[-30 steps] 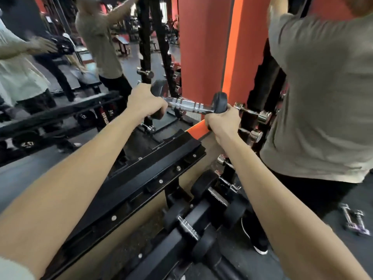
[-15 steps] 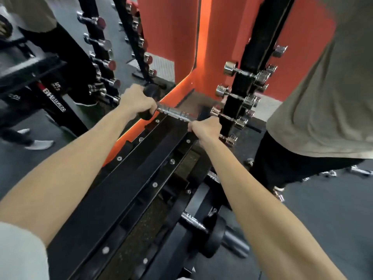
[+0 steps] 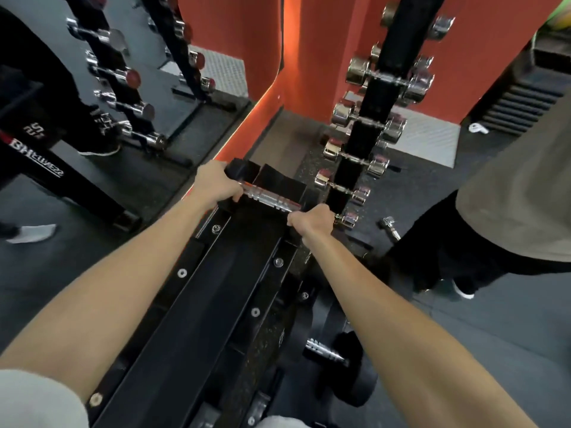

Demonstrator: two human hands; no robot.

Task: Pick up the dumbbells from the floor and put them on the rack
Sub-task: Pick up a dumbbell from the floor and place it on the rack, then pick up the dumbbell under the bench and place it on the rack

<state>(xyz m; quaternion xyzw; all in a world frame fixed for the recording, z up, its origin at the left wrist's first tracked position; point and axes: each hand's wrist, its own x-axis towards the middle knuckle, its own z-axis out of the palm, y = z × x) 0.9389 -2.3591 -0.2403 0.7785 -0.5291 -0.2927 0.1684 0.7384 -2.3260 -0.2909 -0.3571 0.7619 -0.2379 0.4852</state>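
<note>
The dumbbell (image 3: 268, 197) lies across the far end of the top tier of the rack (image 3: 216, 304), its chrome handle visible between the two hands. The left hand (image 3: 216, 185) is closed over the left head of the dumbbell; the right hand (image 3: 312, 220) is closed over the right head. Both grips are wrapped tight, so neither head shows clearly. Whether the dumbbell's full weight rests on the rack rails yet cannot be told from this view.

Task status, as a judgement: this dumbbell is at the placing step, positioned over or on the rack, with only the release left. Another dumbbell (image 3: 327, 353) sits on a lower tier of the rack. One small chrome dumbbell (image 3: 390, 227) lies on the floor (image 3: 494, 319) to the right of the rack, near the feet of a bystander (image 3: 519, 211), so at least one item appears to be left to collect.

Surface and room: the rack is black steel with bolted angled rails. The floor is dark rubber matting, speckled near the rack. Behind the rack stand an orange wall (image 3: 309, 57) and a vertical stand (image 3: 367, 118) carrying small chrome dumbbells. On the left, a mirror (image 3: 92, 88) reflects similar stands.
</note>
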